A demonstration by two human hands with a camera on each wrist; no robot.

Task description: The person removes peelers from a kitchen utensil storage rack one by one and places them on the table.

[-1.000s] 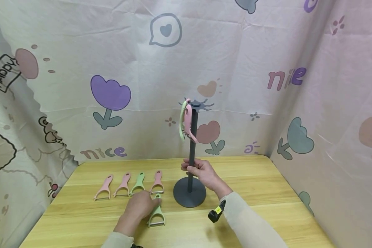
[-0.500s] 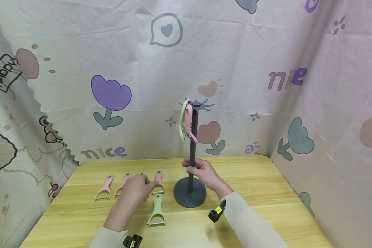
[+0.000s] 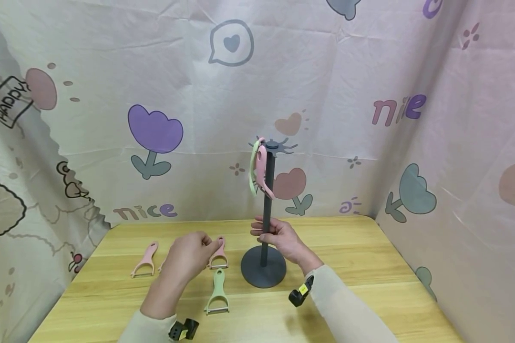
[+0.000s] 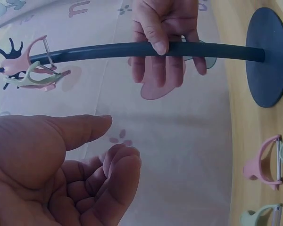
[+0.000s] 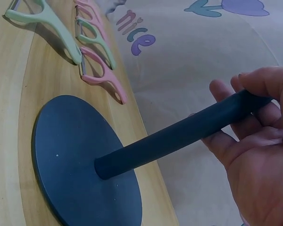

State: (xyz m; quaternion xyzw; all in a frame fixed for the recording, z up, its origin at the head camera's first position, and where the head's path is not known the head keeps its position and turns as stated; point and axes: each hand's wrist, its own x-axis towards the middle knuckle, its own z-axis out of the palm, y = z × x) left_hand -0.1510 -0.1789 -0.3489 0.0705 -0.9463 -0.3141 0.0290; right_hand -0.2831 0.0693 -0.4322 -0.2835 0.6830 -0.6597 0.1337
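My right hand holds the dark pole of a hook stand, thumb on one side and fingers on the other. A pink peeler and a green peeler hang from the left hooks, overlapping a further pink one. My left hand hovers over the row of peelers with nothing in it; the left wrist view shows a gap between thumb and loosely curled fingers. Nearest its fingertips lies a pink peeler. A green peeler lies in front. The hand hides much of the row in the head view.
Another pink peeler lies at the left end of the row on the wooden table. The stand's round base rests right of the peelers. Printed cloth walls the back and sides.
My left hand has left the front green peeler and moved up and back over the row. The right hand has stayed on the pole, and the hanging peelers look the same.
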